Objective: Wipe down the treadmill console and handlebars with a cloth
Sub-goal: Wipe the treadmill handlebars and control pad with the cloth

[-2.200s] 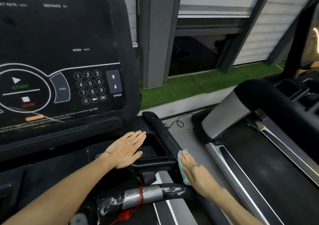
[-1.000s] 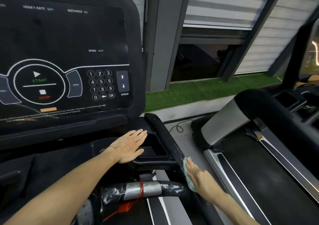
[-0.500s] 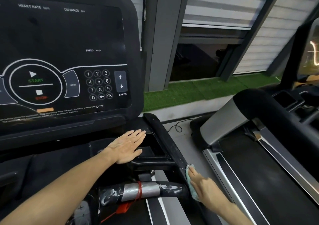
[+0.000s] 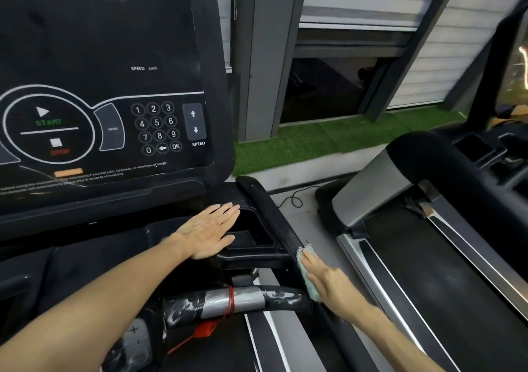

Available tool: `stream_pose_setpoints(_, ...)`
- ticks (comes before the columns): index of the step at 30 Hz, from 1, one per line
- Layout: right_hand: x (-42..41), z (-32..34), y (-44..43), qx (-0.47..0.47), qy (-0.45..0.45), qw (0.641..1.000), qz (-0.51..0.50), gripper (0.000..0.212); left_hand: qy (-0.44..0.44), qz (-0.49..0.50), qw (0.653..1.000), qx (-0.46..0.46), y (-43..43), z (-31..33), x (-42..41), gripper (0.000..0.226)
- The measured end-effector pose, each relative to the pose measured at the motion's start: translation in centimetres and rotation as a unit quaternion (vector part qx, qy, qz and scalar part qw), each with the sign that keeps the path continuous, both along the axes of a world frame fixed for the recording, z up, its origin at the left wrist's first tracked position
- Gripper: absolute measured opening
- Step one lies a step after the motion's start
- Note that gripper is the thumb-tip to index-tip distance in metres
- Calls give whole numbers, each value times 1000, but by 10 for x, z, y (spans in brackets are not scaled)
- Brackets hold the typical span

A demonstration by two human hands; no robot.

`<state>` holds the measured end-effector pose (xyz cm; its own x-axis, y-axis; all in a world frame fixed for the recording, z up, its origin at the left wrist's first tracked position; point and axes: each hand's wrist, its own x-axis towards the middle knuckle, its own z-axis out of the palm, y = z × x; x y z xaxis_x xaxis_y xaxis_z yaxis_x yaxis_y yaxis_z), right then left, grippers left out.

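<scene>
The black treadmill console [image 4: 108, 66] fills the upper left, with start, stop and number keys. A black side handlebar [image 4: 268, 209] runs from the console's lower right corner toward me. My right hand [image 4: 331, 283] presses a light green cloth [image 4: 308, 280] flat against the outer side of this handlebar, fingers straight. Much of the cloth is hidden under the hand. My left hand [image 4: 210, 233] rests flat, fingers straight, on the console shelf beside a recessed tray [image 4: 254, 234]. A front grip bar [image 4: 237, 300] wrapped in grey tape and a red band lies below.
A second treadmill [image 4: 428, 229] stands close on the right, with a narrow grey floor gap [image 4: 311, 220] and a black cable between the machines. Green artificial turf [image 4: 314, 140] and a grey pillar [image 4: 263, 57] lie beyond.
My right hand has slid the cloth down the side handlebar toward me, then back up it a little. The left hand has stayed flat on the shelf.
</scene>
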<state>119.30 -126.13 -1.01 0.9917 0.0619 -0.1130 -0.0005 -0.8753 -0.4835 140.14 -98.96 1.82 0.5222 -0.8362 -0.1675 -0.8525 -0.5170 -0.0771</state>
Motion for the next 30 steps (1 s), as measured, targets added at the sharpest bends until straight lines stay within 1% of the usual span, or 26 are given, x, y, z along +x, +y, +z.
stream_pose_setpoints(1, -14, -1, -4, 5, -1, 1000, 8, 48, -1, -1, 1000, -1, 0, 0, 0, 96)
stream_pose_setpoints(4, -31, -4, -9, 0, -7, 1000, 20, 64, -6, -1, 1000, -4, 0, -1, 0, 97)
stream_pose_setpoints(5, -28, -3, -8, -3, -4, 1000, 23, 64, -9, -2, 1000, -4, 0, 0, 0, 97)
stream_pose_setpoints(8, -14, 4, 0, -28, 13, 999, 30, 47, -5, -5, 1000, -5, -1, -2, 0, 96)
stream_pose_setpoints(13, 7, 4, 8, -33, 7, 999, 6, 47, -10, -7, 1000, 6, 0, -5, 1, 95)
stream_pose_setpoints(17, -7, -4, 11, 18, -2, 999, -47, 47, -4, -3, 1000, 7, 0, -2, 1, 96)
stream_pose_setpoints(20, -10, -2, 10, 27, 9, 998, -59, 47, -6, -3, 1000, 3, 0, -2, 0, 95)
stream_pose_setpoints(23, 22, 8, 18, -3, 21, 999, -50, 47, -3, 0, 1000, -7, 1, -3, 0, 94)
stream_pose_setpoints(26, 80, 11, 26, -50, 27, 997, -48, 48, -2, 0, 1000, -6, 1, -4, 1, 94)
stream_pose_setpoints(28, 115, 6, 28, -45, 25, 997, -53, 48, -1, 0, 1000, -1, 1, -5, 2, 93)
stream_pose_setpoints(30, 131, 0, 25, -27, 30, 997, -67, 47, -1, -1, 1000, 0, 0, -7, 3, 92)
